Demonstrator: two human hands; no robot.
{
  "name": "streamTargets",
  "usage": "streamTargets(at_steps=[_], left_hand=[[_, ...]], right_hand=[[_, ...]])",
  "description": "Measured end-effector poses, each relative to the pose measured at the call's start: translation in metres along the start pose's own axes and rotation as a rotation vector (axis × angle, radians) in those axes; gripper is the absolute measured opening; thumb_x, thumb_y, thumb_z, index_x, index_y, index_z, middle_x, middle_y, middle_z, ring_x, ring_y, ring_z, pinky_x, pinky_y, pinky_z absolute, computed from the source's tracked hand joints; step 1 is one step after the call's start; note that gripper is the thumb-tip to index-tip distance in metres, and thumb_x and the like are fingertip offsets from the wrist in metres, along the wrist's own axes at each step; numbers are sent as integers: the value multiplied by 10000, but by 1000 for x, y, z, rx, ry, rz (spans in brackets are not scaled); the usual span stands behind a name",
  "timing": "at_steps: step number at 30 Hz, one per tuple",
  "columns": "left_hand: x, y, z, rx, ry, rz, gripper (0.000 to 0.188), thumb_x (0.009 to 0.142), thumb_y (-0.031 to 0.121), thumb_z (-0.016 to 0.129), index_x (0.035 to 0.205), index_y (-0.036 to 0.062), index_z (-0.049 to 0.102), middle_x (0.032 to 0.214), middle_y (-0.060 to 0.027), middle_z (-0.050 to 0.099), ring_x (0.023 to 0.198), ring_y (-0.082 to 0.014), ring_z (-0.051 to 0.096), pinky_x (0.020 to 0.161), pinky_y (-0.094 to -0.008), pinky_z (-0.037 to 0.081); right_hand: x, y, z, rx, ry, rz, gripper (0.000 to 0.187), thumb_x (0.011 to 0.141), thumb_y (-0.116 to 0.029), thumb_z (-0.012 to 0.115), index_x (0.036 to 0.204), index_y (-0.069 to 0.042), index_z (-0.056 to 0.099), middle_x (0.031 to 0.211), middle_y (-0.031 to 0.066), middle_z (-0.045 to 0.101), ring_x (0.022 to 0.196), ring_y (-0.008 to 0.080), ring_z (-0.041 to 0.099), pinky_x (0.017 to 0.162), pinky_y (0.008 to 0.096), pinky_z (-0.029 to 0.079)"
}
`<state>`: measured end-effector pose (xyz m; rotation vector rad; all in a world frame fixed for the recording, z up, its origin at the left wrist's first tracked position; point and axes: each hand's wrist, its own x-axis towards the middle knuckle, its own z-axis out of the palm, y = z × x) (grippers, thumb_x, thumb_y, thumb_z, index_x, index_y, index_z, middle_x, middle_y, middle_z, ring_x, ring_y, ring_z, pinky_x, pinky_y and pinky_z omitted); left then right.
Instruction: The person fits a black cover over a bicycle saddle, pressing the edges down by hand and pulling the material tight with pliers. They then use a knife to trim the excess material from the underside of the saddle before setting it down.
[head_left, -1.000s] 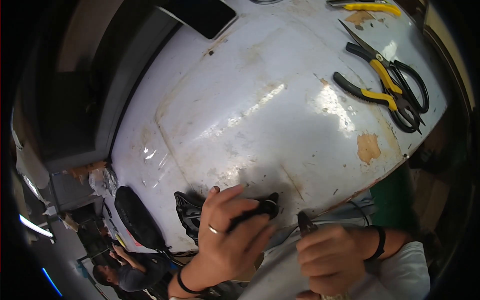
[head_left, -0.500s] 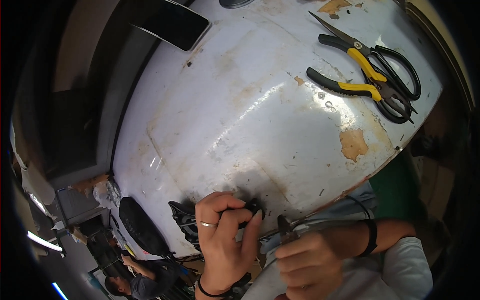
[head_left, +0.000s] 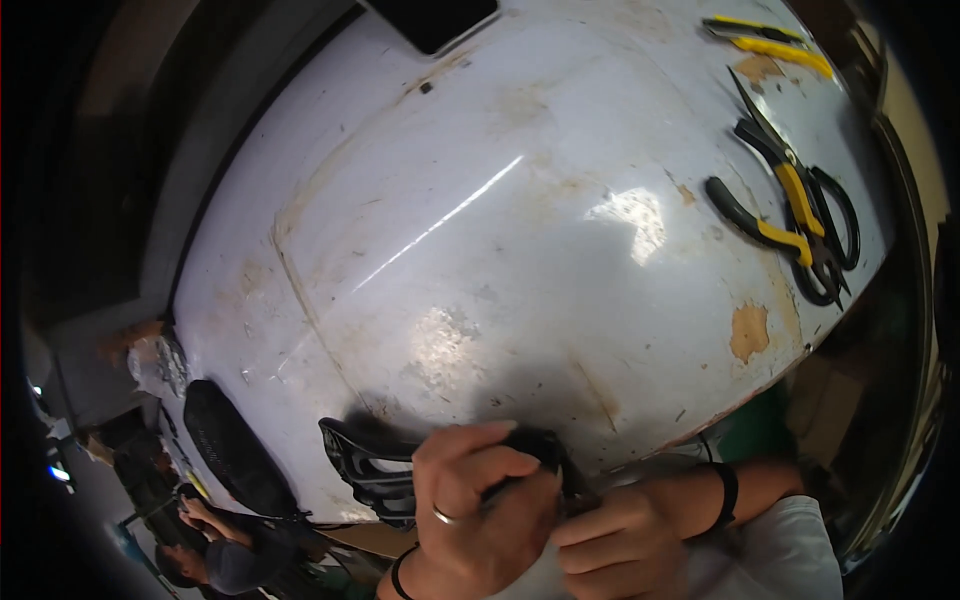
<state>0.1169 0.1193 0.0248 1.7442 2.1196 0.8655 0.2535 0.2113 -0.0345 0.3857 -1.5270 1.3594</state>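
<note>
My left hand (head_left: 480,505), a ring on one finger, is closed around a black slotted piece (head_left: 375,470). The piece has open ribs and a raised rim on its left side. Its right part bulges out black beyond my fingers, and the rest is hidden under the hand. Close against it on the right, my right hand (head_left: 620,540) is curled in a fist around a tool with a dark tip (head_left: 578,492). That tip meets the right end of the black piece; the tool's kind is hidden in the fist.
Yellow-and-black pliers (head_left: 785,220) overlap black-handled scissors (head_left: 845,215) at the right. Beyond them lies a yellow utility knife (head_left: 775,45). A phone (head_left: 435,20) rests at the far edge. A black mesh pouch (head_left: 235,445) is on the left; another person (head_left: 225,550) sits beyond.
The view has shifted, bringing the utility knife into sight. My right hand has come up against my left, and the dark tool tip, apart before, now meets the black piece.
</note>
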Motion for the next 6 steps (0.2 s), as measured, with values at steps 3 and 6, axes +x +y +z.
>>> streamTargets(at_steps=[3, 6], left_hand=[[-14, -9, 8, -12, 59, 55, 171, 756, 23, 854, 896, 80, 773, 1109, -92, 675, 1142, -333, 683, 930, -517, 552], [-21, -14, 4, 30, 12, 122, 207, 661, 82, 819, 860, 132, 788, 1132, -44, 708, 1191, -312, 699, 1060, -554, 547]], right_hand=[[18, 6, -18, 114, -96, 120, 401, 1041, -242, 697, 728, -61, 522, 645, 49, 456, 503, 205, 465, 490, 367, 447], [-4, -4, -37, 147, -256, 444, 289, 1023, -123, 734, 780, 7, 646, 791, 126, 683, 685, 296, 698, 671, 392, 635]])
